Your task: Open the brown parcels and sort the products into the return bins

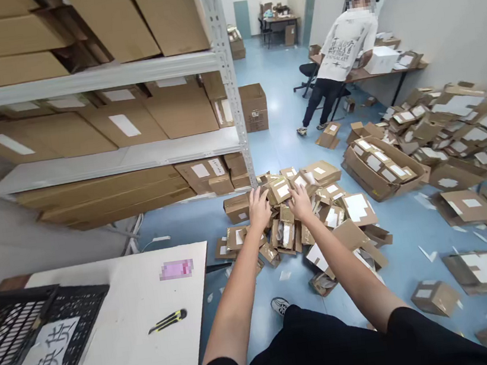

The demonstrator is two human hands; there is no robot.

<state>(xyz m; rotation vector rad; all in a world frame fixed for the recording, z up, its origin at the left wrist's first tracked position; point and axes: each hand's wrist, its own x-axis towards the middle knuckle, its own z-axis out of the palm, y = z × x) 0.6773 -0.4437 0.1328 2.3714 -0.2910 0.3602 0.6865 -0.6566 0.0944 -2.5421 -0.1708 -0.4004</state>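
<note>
Both my arms reach forward and down over a heap of small brown cardboard boxes on the floor. Between my hands is a small cardboard box with a white label and tape. My left hand grips its left side, and my right hand has its fingers on the right side. Whether the box is lifted off the heap or still rests on it, I cannot tell. Around it lie several taped and labelled boxes, some torn open, such as a box with a large white label to the right.
Metal shelving with large cartons stands at the left. On a white table are a yellow-and-black utility knife and a black crate. An open carton full of small boxes sits right. A person stands at a far desk.
</note>
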